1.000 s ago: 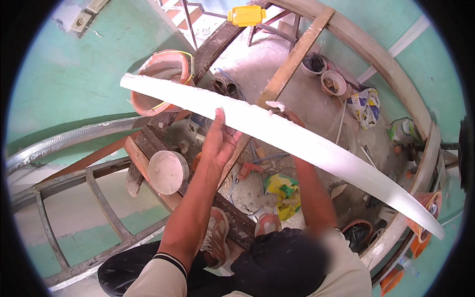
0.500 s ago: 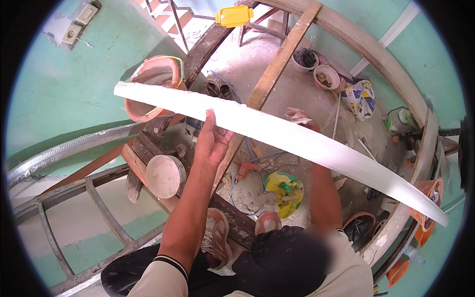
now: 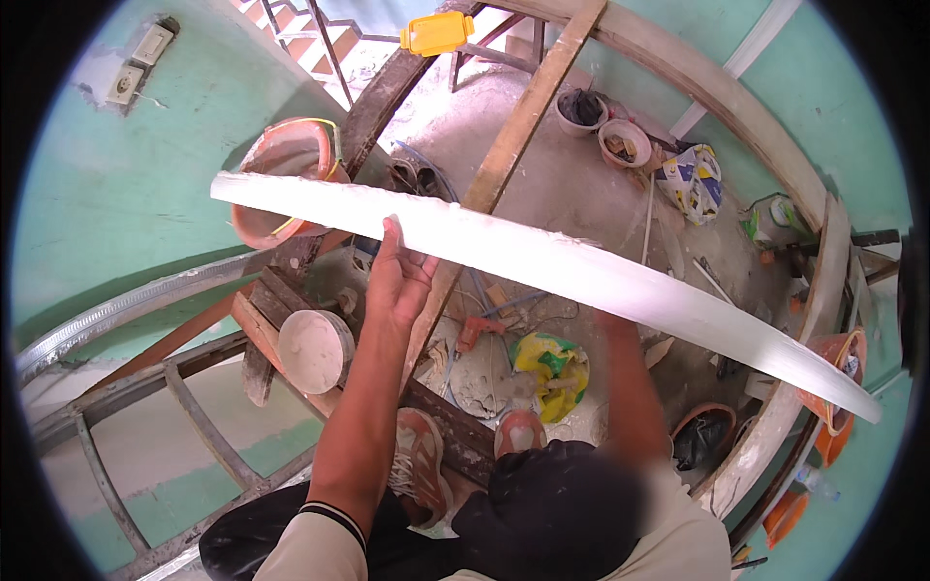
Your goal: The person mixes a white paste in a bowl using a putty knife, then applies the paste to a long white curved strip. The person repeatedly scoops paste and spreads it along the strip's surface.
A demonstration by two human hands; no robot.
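My left hand (image 3: 405, 276) grips a long, curved white board (image 3: 523, 266) from below, its thumb on the face near the left part. The board slants from upper left down to lower right, with a rough, crumbly upper edge. My right forearm (image 3: 625, 378) reaches up behind the board, which hides that hand's fingers. The board's left end lies across the view of an orange bucket (image 3: 266, 237) with a yellow handle; its right end overlaps another orange bucket (image 3: 833, 347).
Timber beams (image 3: 518, 131) and curved frames surround me. A round container of pale paste (image 3: 312, 353) sits lower left, above a metal ladder-like frame (image 3: 208, 426). An orange power tool (image 3: 480, 329), a yellow-green sack (image 3: 552, 378), buckets (image 3: 620, 145) and a yellow lid (image 3: 436, 34) are around.
The board and my left hand have shifted left in the view. My right hand, earlier visible with white bits at the board's upper edge, has dropped out of sight behind the board.
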